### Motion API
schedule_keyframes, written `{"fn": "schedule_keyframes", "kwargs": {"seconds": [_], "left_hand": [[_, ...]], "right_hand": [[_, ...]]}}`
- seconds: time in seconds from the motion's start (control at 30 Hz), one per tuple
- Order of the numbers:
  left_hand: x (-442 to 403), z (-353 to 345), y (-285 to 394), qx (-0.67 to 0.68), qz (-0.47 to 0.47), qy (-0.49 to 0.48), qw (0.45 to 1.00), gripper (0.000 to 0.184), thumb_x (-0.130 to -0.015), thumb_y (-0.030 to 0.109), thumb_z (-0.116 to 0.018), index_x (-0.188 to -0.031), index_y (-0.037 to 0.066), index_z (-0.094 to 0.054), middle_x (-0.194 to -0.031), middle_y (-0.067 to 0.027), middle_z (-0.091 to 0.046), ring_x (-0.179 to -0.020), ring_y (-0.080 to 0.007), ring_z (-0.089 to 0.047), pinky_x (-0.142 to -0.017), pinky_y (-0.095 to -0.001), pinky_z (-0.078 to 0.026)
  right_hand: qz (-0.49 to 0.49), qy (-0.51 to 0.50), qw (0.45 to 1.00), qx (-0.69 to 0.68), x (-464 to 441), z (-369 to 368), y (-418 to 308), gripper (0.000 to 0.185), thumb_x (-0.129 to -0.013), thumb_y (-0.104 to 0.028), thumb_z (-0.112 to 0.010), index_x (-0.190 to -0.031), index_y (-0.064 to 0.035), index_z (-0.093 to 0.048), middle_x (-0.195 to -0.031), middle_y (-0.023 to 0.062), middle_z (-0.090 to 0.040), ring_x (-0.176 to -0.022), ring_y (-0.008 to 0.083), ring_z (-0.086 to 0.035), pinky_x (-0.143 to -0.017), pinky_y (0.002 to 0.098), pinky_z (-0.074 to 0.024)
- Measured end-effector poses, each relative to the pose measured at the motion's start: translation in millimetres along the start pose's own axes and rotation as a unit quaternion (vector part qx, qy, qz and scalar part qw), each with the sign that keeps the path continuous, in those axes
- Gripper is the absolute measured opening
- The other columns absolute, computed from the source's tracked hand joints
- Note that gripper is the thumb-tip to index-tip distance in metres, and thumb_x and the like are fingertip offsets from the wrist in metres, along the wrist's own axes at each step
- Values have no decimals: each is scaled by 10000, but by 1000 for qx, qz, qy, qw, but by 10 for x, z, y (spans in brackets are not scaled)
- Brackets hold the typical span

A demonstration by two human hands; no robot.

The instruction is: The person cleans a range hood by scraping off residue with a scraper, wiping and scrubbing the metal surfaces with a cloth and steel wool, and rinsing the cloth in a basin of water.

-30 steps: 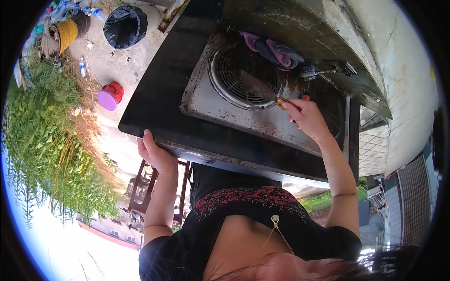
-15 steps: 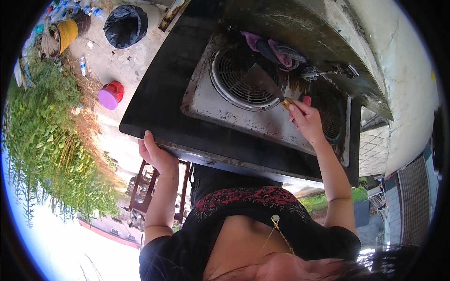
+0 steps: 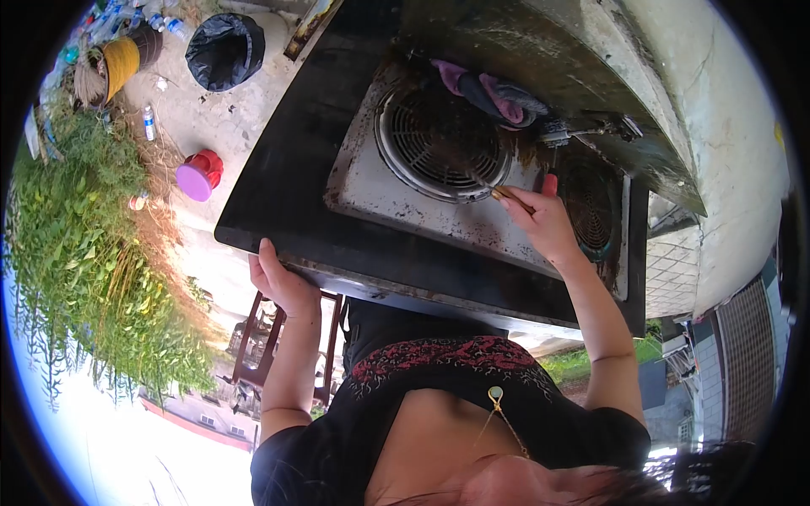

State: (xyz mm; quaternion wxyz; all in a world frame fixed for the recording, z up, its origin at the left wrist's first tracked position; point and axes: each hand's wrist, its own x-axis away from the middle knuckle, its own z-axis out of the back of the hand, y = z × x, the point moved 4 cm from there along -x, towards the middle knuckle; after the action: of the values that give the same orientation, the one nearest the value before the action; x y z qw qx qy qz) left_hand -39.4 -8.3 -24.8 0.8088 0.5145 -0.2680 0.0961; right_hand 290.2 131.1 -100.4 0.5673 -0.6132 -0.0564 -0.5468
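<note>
A greasy black range hood point(image 3: 278, 198) lies in front of me, its pale metal panel point(image 3: 371, 185) and round fan grille point(image 3: 447, 184) facing up. My right hand point(image 3: 550, 228) is closed around the wooden handle of a scraper point(image 3: 516, 201). Its blade is turned nearly edge-on over the lower right of the grille, so contact is hard to make out. My left hand point(image 3: 288, 288) grips the hood's front edge near the left corner, thumb on top. A red-ended tool point(image 3: 550, 185) rests on the panel just behind my right hand.
A purple and grey cloth point(image 3: 498, 99) lies behind the grille, beside a metal fitting point(image 3: 591, 129). A second grille point(image 3: 591, 207) sits at the right. On the ground stand a black-lined bin point(image 3: 224, 52), a red stool with purple top point(image 3: 198, 177) and a bottle point(image 3: 149, 123).
My right hand has drawn the scraper slightly towards me and left, and tilted it so the broad blade face no longer shows. My left hand stays on the edge.
</note>
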Motion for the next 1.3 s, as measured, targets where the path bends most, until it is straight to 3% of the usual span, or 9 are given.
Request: {"fn": "schedule_keyframes", "kwargs": {"seconds": [0.07,0.17,0.27,0.97,1.07,1.3], "left_hand": [[18,-35,24,4,2,2,1000,267,-864,193,-547,-1059,10,-561,-972,-97,-608,-831,-190,-601,-731,-292,-517],[7,-23,8,7,1,12,1000,276,-865,193,-539,-1065,5,-562,-979,-103,-609,-836,-197,-603,-731,-301,-520],[13,-46,19,3,0,-14,1000,292,-865,198,-530,-1076,-2,-559,-987,-109,-608,-842,-207,-604,-732,-308,-523],[19,-37,25,-3,15,-3,1000,294,-870,173,-513,-1098,-9,-540,-995,-113,-602,-851,-205,-601,-742,-308,-519],[41,-61,42,-24,10,26,999,269,-842,238,-532,-960,-4,-541,-923,-120,-582,-807,-222,-587,-724,-341,-506],[22,-6,12,-21,20,2,1000,277,-843,214,-533,-1021,3,-540,-943,-113,-589,-812,-216,-585,-712,-327,-504]], "right_hand": [[121,44,984,121,3,-42,-56,284,-824,-246,-646,-1083,-128,-647,-707,49,-602,-576,151,-550,-554,271,-442],[171,37,939,295,97,-19,-329,363,-776,-236,-679,-1130,-181,-626,-733,39,-548,-615,202,-550,-569,311,-471],[178,69,938,288,142,-42,-349,352,-802,-284,-648,-1146,-221,-610,-721,29,-509,-547,209,-535,-513,346,-447],[79,24,944,320,-63,-501,-857,345,-846,-298,-577,-1113,-80,-581,-734,121,-580,-525,272,-603,-462,354,-488],[87,49,944,314,-165,-572,-778,349,-850,-295,-572,-1116,-69,-582,-735,130,-578,-526,271,-604,-456,351,-490],[59,47,944,320,-92,-560,-798,339,-852,-286,-570,-1108,-65,-592,-736,130,-582,-527,271,-605,-470,355,-495]]}}
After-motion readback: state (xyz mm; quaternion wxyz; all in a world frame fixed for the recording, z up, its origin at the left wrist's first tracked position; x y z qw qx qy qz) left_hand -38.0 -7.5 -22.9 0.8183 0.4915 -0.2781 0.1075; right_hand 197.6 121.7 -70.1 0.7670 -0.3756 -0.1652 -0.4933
